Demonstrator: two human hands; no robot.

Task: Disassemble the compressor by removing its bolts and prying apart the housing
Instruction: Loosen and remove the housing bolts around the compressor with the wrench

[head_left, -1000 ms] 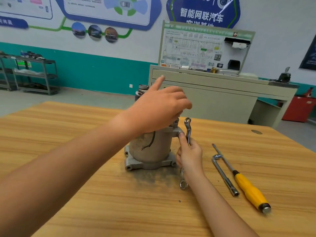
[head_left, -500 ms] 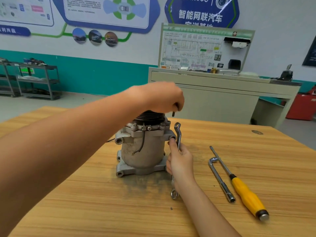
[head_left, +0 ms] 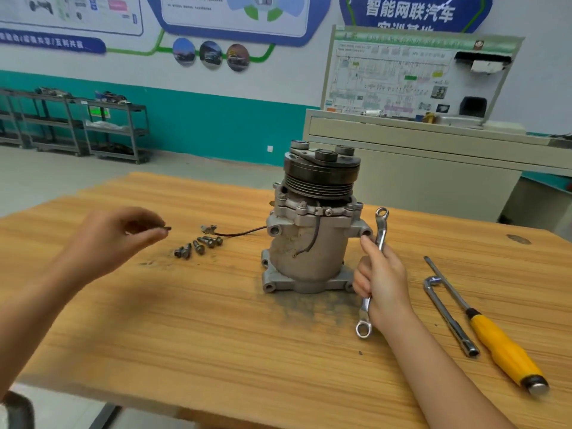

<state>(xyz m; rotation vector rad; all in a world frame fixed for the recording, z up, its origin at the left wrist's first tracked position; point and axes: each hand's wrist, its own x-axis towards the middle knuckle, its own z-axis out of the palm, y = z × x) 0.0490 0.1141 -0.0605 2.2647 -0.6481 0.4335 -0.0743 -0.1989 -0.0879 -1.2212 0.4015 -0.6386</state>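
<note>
A grey metal compressor (head_left: 309,243) stands upright on the wooden table (head_left: 216,335), its black pulley on top. My right hand (head_left: 379,280) grips a silver double-ended ring wrench (head_left: 373,274) just to the right of the housing, and its thumb touches a mounting ear. My left hand (head_left: 114,239) hovers over the table to the left and pinches a small dark bolt (head_left: 167,228) at its fingertips. Several removed bolts (head_left: 198,246) lie in a row on the table between that hand and the compressor.
An L-shaped socket wrench (head_left: 448,317) and a yellow-handled screwdriver (head_left: 501,348) lie on the table at the right. A thin wire with a connector (head_left: 213,230) trails left from the compressor. A grey cabinet (head_left: 402,168) stands behind the table, metal shelves (head_left: 77,128) at the far left.
My left hand lifted off the top of the compressor and carried a bolt leftwards to above the row of bolts. My right hand kept the wrench beside the housing.
</note>
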